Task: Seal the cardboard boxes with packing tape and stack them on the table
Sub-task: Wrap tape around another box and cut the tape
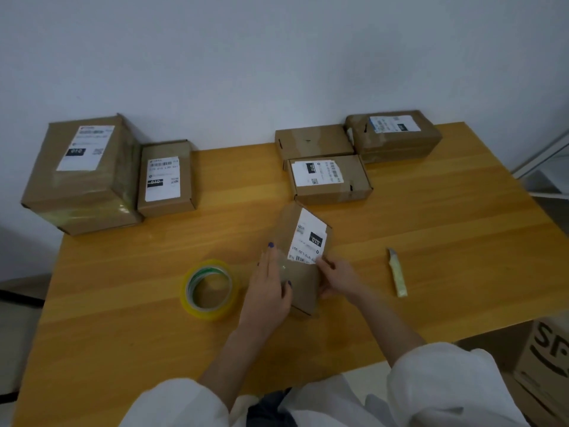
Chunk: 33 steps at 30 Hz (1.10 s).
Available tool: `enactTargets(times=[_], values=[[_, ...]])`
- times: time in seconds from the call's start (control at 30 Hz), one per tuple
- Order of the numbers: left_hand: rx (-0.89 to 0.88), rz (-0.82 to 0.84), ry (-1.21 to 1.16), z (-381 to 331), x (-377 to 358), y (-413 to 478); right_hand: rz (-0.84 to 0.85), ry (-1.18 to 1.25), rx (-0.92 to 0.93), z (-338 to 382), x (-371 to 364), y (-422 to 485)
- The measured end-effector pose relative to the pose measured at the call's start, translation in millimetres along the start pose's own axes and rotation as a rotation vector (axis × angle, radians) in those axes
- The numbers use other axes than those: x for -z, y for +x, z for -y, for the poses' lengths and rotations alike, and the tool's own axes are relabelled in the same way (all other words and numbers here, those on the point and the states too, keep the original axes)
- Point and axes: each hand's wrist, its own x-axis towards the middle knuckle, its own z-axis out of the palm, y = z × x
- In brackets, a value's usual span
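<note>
Sleeves (446, 389): white, at the near edge, one per arm.
Left hand (271, 288): grasps the box from its left side, fingers (269, 260) laid straight along that side, thumb over the top face.
Right hand (338, 280): grasps the box's right edge, fingers curled round it.
Box (286, 229): the task's thing, brown card with a white label on top; between both hands at the middle of the surface, tilted with its far end raised; slightly blurred.
Tape (212, 314): yellowish roll lying flat, just left of the left hand.
Knife (397, 272): pale handle, lying right of the right hand, apart from it.
Surface (431, 226): orange-yellow wood.
Floor box (548, 365): below the surface's right edge, large black letters on its side.
Mid box (329, 180): labelled, just beyond the held one.
Rear box (312, 143): plain top, touching the mid box behind.
Corner box (394, 135): labelled, far right, by the wall.
Small box (166, 180): labelled, far left.
Large box (83, 174): labelled, taped, at the far left corner, against the small box.
</note>
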Motion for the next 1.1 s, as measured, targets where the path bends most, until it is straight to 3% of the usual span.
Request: enactTargets(times=[0.07, 0.17, 0.23, 0.3, 0.37, 0.43, 0.5, 0.6, 0.7, 0.9, 1.0, 1.1], values=[[-0.135, 0.045, 0.122, -3.9, 5.9, 7.3, -0.074, -0.047, -0.06, 5.9, 13.3, -4.0], [-0.281, 0.163, 0.257, -13.8, 12.4, 15.9, -0.587, 0.075, 0.019, 13.4, 45.1, -8.2], [-0.437, 0.204, 0.346, -24.1, 13.3, 18.1, -0.769, 0.228, 0.176, 25.2, 64.8, -13.8], [-0.57, 0.259, 0.419, -31.7, 9.0, 19.8, -0.735, 0.138, 0.335, 36.0, 73.9, -18.7], [-0.634, 0.179, 0.45, -31.5, 0.9, 22.8, -0.627, -0.189, 0.408, 39.8, 74.2, -20.4], [-0.623, 0.133, 0.506, -30.3, -3.6, 22.9, -0.502, -0.667, 0.32, 35.3, 66.2, -19.9], [-0.589, 0.104, 0.531, -30.3, -11.9, 22.3, -0.511, -0.953, 0.226, 26.4, 54.0, -20.2], [-0.508, 0.043, 0.549, -47.1, -24.6, 20.4, -0.644, -0.926, 0.243, 19.8, 43.3, -22.9], [-0.439, 0.073, 0.54, -63.2, -36.6, 21.4, -0.639, -0.914, 0.219, 20.4, 43.2, -21.7], [-0.239, -0.02, 0.549, -32.8, -13.7, 22.9, -0.683, -0.853, 0.239, 20.6, 45.9, -19.3], [-0.201, -0.004, 0.633, -27.5, -13.1, 20.3, -0.676, -0.867, 0.239, 19.6, 45.5, -19.2], [-0.195, -0.038, 0.546, -30.2, -13.2, 20.2, -0.653, -0.857, 0.225, 19.5, 43.1, -22.6]])
